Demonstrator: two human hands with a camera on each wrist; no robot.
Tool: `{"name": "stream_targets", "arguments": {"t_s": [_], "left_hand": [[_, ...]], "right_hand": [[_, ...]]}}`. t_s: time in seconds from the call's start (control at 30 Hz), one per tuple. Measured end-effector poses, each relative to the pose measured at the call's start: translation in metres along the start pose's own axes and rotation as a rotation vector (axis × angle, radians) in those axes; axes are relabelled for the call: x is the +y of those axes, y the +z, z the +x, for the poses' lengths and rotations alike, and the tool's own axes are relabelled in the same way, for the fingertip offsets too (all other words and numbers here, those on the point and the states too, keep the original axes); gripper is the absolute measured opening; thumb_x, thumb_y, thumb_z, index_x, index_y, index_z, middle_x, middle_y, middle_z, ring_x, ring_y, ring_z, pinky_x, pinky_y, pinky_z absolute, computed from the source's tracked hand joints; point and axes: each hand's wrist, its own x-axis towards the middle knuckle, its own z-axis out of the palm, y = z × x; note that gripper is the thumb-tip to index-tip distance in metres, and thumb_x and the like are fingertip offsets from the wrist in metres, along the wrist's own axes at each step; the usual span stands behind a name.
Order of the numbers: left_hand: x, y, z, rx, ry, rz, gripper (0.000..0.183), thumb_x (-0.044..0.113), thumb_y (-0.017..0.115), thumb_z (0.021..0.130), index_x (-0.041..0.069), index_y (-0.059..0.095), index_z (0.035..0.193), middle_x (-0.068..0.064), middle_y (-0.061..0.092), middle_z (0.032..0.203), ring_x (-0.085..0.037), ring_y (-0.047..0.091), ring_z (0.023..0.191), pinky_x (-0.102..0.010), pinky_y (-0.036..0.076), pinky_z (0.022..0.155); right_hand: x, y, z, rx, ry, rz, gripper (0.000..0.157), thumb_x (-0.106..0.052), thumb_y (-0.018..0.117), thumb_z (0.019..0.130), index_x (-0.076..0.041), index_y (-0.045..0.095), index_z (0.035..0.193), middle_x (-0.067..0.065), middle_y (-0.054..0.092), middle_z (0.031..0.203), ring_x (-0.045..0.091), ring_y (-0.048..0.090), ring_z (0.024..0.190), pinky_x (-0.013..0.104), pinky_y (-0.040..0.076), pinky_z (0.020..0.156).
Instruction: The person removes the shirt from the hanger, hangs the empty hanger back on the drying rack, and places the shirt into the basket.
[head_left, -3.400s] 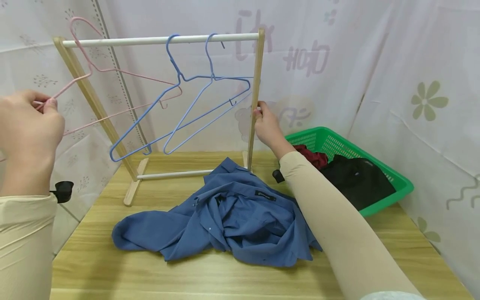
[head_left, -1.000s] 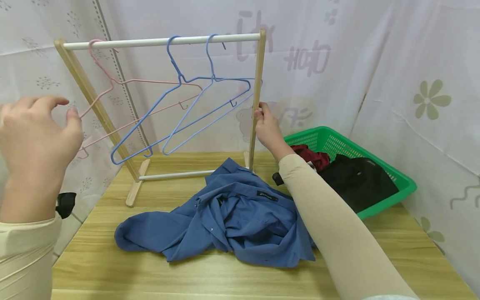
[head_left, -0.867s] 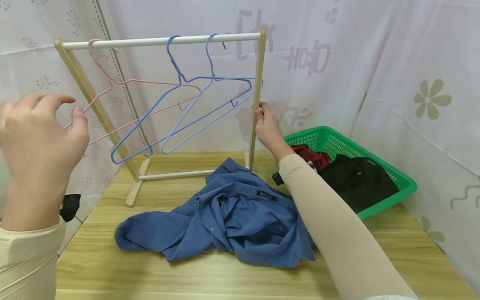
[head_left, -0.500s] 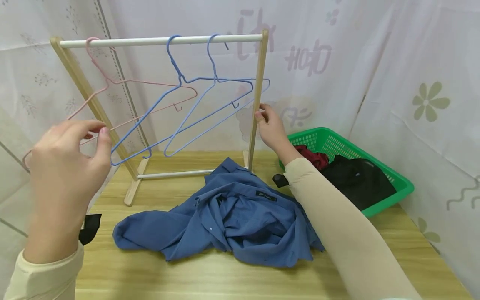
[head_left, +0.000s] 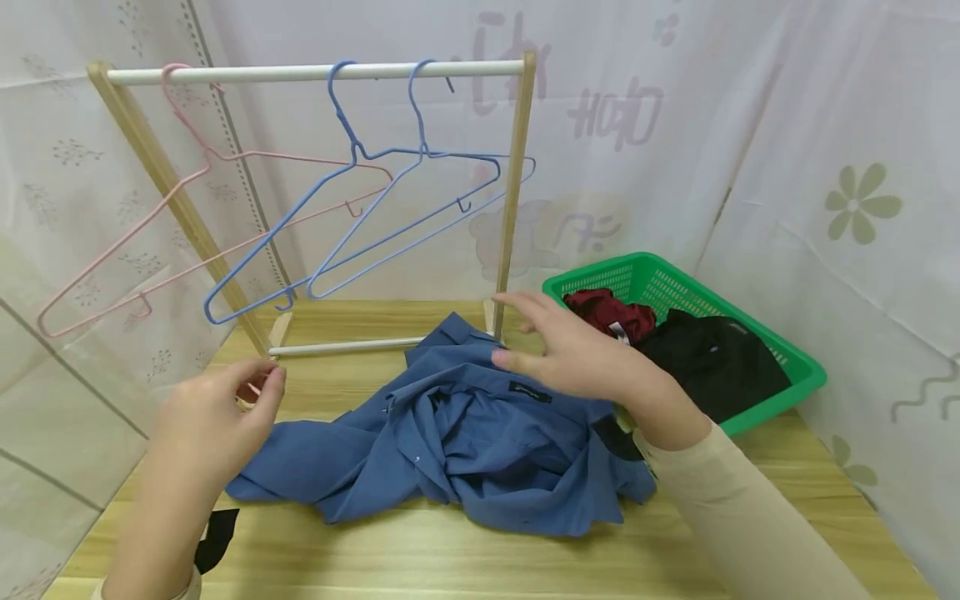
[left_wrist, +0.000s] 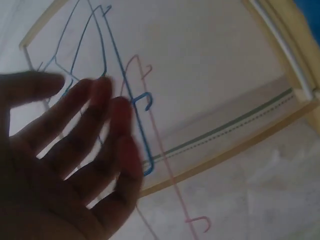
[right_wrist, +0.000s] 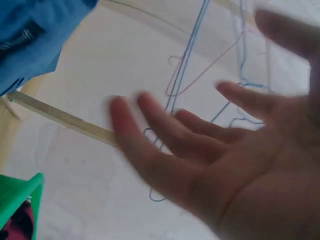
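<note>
A crumpled blue shirt (head_left: 480, 442) lies on the wooden table with its collar label showing. My left hand (head_left: 213, 425) hovers by the shirt's left sleeve, its fingers loosely bent and holding nothing, as the left wrist view confirms. Over the shirt's right side, near the rack's right post, is my right hand (head_left: 577, 350), fingers spread with nothing in them. Behind, a pink hanger (head_left: 206, 158) hangs at the left of the rack's white rail (head_left: 262, 74). Two blue hangers (head_left: 352, 158) hang farther right on the same rail.
At the right stands a green basket (head_left: 806, 375) holding a dark red garment (head_left: 611, 315) and a black garment (head_left: 720, 358). The rack's wooden right post (head_left: 516, 183) rises behind the shirt. Patterned white curtains (head_left: 787, 167) close off the back and sides.
My left hand put the pink hanger on the rail, let go, then came down toward the shirt. My right hand has released the rack's right post and moved down over the shirt.
</note>
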Motion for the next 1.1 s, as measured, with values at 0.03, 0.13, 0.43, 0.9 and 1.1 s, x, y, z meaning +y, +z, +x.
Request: {"name": "stream_targets", "arguments": {"t_s": [0.03, 0.13, 0.43, 0.9, 1.1], "left_hand": [[-0.003, 0.003, -0.001, -0.091, -0.026, 0.004, 0.020, 0.032, 0.057, 0.096, 0.020, 0.072, 0.097, -0.003, 0.072, 0.083, -0.023, 0.064, 0.073, -0.031, 0.042, 0.056], [-0.011, 0.014, -0.005, -0.311, -0.073, 0.008, 0.033, 0.045, 0.052, 0.098, 0.019, 0.069, 0.110, -0.010, 0.072, 0.106, -0.031, 0.066, 0.090, -0.043, 0.050, 0.068], [-0.028, 0.049, -0.012, -0.591, -0.065, 0.064, 0.082, 0.069, 0.055, 0.087, 0.006, 0.049, 0.138, -0.025, 0.051, 0.135, -0.054, 0.043, 0.124, -0.064, 0.045, 0.087], [-0.049, 0.066, -0.017, -0.886, -0.215, -0.039, 0.105, 0.072, 0.047, 0.089, -0.008, 0.019, 0.151, -0.048, 0.026, 0.144, -0.059, 0.038, 0.130, -0.068, 0.040, 0.095], [-0.045, 0.085, -0.014, -0.987, -0.213, -0.184, 0.102, 0.070, 0.041, 0.094, -0.006, 0.010, 0.154, -0.038, 0.028, 0.151, -0.054, 0.031, 0.139, -0.065, 0.035, 0.103]], "right_hand": [[0.000, 0.004, -0.011, -0.031, 0.002, -0.036, 0.080, -0.060, 0.060, 0.089, -0.034, 0.021, 0.155, 0.000, 0.021, 0.160, 0.025, 0.036, 0.143, 0.054, 0.040, 0.109], [0.008, 0.018, -0.035, -0.094, 0.042, -0.117, 0.092, -0.066, 0.063, 0.083, -0.034, 0.017, 0.156, 0.004, 0.012, 0.163, 0.031, 0.028, 0.147, 0.055, 0.039, 0.109], [0.051, 0.062, -0.077, -0.198, 0.265, -0.154, 0.122, -0.060, 0.082, 0.065, -0.031, 0.008, 0.158, 0.018, -0.005, 0.164, 0.058, 0.015, 0.143, 0.072, 0.038, 0.096], [0.109, 0.096, -0.092, -0.150, 0.213, -0.036, 0.139, -0.061, 0.082, 0.063, -0.035, -0.020, 0.154, 0.019, -0.024, 0.161, 0.056, 0.015, 0.144, 0.060, 0.044, 0.101], [0.121, 0.102, -0.081, -0.160, 0.210, 0.043, 0.139, -0.061, 0.081, 0.065, -0.039, -0.027, 0.150, 0.021, -0.022, 0.161, 0.048, -0.004, 0.149, 0.063, 0.035, 0.108]]}}
